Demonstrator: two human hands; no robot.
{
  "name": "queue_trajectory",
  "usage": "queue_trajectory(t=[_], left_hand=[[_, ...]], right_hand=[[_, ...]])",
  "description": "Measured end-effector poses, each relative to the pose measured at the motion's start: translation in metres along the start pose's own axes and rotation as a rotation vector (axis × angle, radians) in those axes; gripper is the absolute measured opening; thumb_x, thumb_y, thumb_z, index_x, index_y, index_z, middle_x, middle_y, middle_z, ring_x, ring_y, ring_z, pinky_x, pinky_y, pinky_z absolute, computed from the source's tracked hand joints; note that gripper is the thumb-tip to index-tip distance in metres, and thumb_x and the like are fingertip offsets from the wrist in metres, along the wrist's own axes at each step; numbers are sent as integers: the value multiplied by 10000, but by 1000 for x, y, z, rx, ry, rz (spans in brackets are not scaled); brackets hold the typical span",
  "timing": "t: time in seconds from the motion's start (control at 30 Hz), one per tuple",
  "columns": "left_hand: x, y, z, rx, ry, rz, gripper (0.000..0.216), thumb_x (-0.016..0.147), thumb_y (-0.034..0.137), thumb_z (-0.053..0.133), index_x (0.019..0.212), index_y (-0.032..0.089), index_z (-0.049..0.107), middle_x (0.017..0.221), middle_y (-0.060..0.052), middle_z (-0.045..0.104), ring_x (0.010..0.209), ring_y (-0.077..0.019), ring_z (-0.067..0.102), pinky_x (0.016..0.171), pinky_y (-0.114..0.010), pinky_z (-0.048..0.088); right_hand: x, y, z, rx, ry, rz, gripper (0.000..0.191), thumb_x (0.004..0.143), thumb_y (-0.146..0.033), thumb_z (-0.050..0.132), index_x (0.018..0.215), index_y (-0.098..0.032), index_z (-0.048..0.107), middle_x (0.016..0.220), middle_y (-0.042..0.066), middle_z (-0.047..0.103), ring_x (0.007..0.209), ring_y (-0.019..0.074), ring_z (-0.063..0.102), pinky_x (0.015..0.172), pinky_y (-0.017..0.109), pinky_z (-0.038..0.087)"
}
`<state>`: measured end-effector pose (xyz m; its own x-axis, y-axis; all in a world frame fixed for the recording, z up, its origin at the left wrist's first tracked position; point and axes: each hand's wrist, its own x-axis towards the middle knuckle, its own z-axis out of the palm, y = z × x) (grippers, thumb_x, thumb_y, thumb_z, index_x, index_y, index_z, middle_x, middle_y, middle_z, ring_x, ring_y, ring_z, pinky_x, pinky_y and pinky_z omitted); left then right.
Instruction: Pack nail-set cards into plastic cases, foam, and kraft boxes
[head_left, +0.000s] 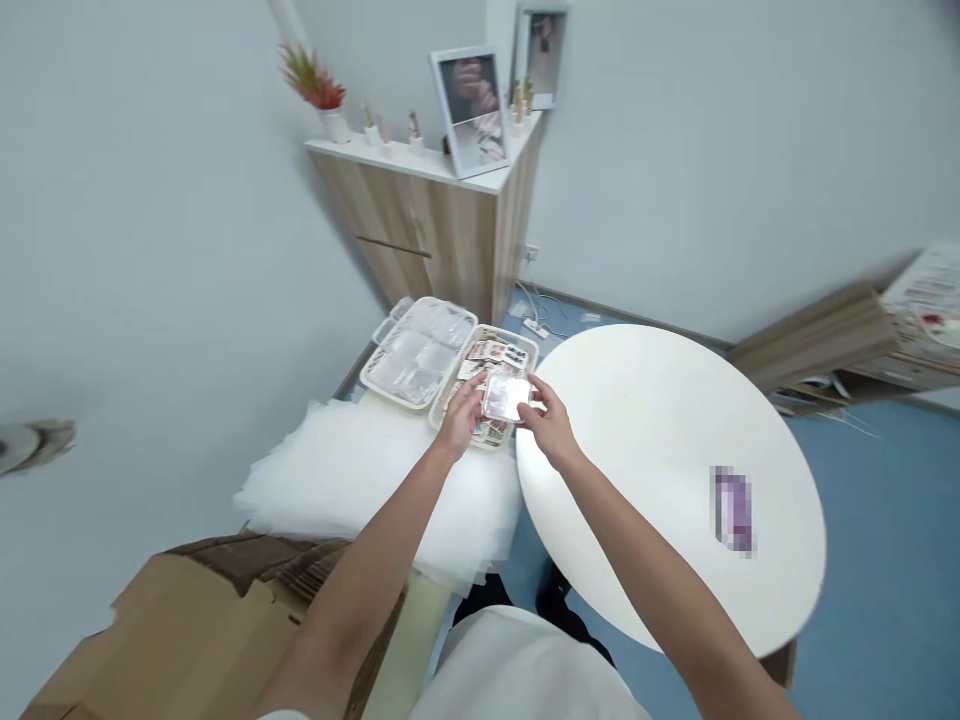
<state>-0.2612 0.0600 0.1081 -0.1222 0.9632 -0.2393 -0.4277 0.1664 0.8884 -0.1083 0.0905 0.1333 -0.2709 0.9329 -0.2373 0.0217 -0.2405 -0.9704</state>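
Observation:
Between my two hands is a small, clear plastic box (507, 397), shiny with glare; what it contains cannot be made out. My left hand (461, 415) grips its left side, and my right hand (550, 420) has fingers curled on its right side. Directly beneath lies a white plastic bin (533, 350) filled with small printed cards (487, 350) and packets. Its neighbour on the left is a second white container (420, 350) holding clear plastic packets or boxes. My hands partly cover the bin's contents.
A round white table (637, 420) stands at right, bearing a pixelated purple object (733, 510). White translucent sheets (337, 470) are stacked at left, near cardboard (172, 630). A wooden cabinet (442, 225) with picture frames (472, 110) stands behind. Cables (536, 325) lie on the floor.

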Motion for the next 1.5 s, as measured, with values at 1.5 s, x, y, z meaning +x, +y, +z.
queue_trajectory(t=[1.5], left_hand=[[-124,-163,245,636,-612,-15,1132,457,295,815,1373,315,150,1291,-120,362,947,-182,519,888,-424,396]], right_hand=[[-212,17,-300,-1223,-262,-331,391,621,-233,610,982,-199,462,1140,107,491,986,256,482,688,347,435]])
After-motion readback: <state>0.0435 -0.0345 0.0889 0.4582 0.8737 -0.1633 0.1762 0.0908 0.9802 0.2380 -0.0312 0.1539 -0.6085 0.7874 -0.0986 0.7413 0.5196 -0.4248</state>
